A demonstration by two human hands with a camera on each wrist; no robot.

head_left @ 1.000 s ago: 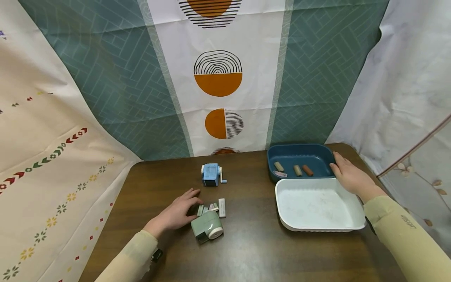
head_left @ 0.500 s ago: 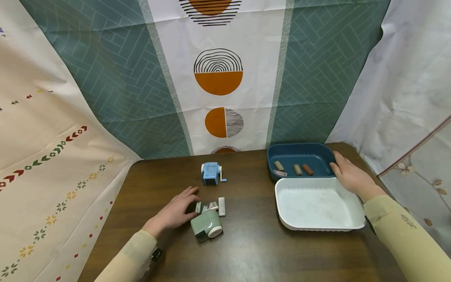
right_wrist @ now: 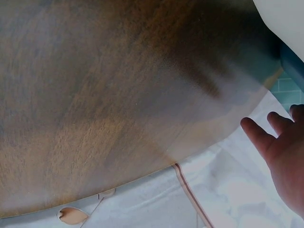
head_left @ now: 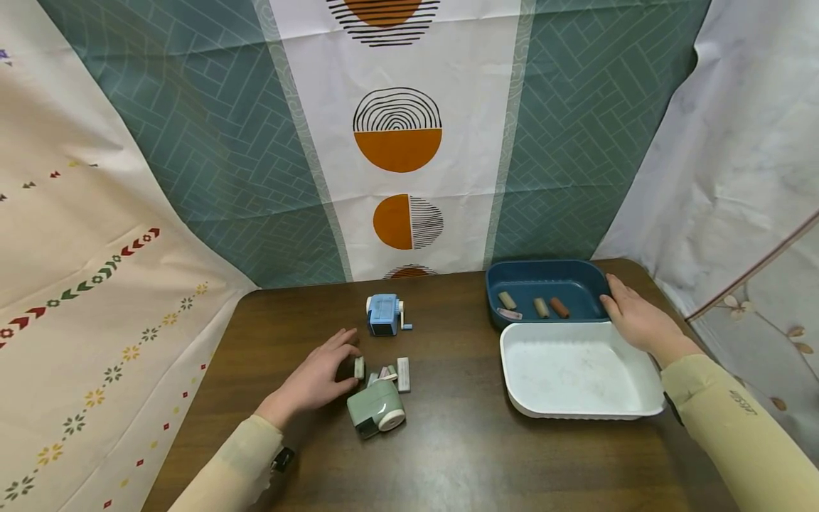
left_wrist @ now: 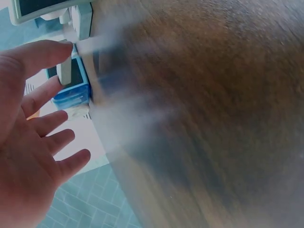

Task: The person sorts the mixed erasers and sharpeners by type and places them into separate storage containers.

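Note:
My left hand (head_left: 313,377) pinches a small pale grey-green eraser (head_left: 360,368) between thumb and index finger. In the left wrist view the eraser (left_wrist: 64,71) spans the gap between those two fingertips, the other fingers spread apart. Right beside the thumb stands a green pencil sharpener (head_left: 376,409); several small erasers lie behind it, among them a white one (head_left: 403,375). On the right, my right hand (head_left: 643,320) rests with extended fingers at the right end of a blue tray (head_left: 576,267), which contains several worn beige, pink and brown erasers.
A blue crank pencil sharpener (head_left: 384,315) stands farther back, beyond the left hand. In front of the blue tray, close against it, sits a white tray (head_left: 582,370). Patterned cloth (head_left: 397,235) hangs along the back edge of the wooden table (head_left: 461,455).
My left hand has drawn the grey-green eraser slightly away from the other erasers, back and to the left. The right hand has stayed where it was.

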